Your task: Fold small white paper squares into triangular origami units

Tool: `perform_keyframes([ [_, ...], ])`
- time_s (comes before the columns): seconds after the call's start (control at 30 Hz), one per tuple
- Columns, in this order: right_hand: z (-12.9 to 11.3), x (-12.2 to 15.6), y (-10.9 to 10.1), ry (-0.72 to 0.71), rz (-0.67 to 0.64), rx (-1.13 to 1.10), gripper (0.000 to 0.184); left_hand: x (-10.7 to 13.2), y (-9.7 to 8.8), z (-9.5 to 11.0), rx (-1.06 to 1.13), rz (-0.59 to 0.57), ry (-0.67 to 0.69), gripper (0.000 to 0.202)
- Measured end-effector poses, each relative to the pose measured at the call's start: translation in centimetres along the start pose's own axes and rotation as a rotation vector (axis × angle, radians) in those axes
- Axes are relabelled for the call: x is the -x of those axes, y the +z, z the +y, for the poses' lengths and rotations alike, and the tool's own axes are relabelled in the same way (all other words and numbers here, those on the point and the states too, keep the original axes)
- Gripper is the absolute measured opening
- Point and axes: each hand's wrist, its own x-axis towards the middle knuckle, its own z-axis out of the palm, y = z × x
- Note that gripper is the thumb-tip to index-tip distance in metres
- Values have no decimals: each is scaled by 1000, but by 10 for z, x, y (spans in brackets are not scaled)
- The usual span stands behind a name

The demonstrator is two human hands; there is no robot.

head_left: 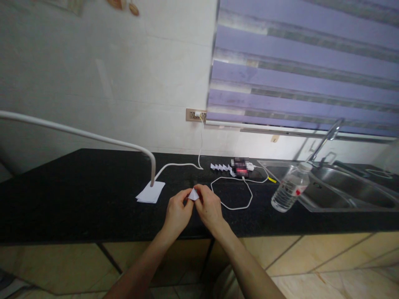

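Observation:
My left hand (177, 211) and my right hand (209, 207) meet over the black counter (77, 195), both pinching a small folded white paper piece (193, 194) between their fingertips. The piece looks triangular and is held just above the counter's surface. A small stack of white paper sheets (150, 192) lies to the left of my hands. A row of several folded white paper pieces (221, 167) sits farther back on the counter.
A white bent lamp arm (77, 133) crosses from the left and ends near the paper stack. A white cable (237, 195) loops behind my right hand from a wall socket (195, 114). A clear plastic bottle (289, 187) stands beside the steel sink (343, 187) with a faucet.

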Motion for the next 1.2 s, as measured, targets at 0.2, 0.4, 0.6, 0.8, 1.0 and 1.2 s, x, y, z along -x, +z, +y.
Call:
perform_keyframes([
  [0.2,2,1,2,6,2,29,20,-1,-2,-2,-117,-30,95,25],
  [0.4,2,2,5,38,32,80,17,-1,-4,2,-259,-21,117,25],
  [0.6,4,3,9,-2,53,136,18,0,-3,3,-309,-36,114,25],
  [0.8,7,1,10,11,26,93,16,-4,-1,-4,-95,-46,7,25],
  [1.0,6,-2,0,-14,-15,-90,29,-14,-6,-9,170,-186,-192,27],
  [1.2,7,-3,-7,-27,-29,-154,24,-12,-7,-4,397,-369,-331,27],
])
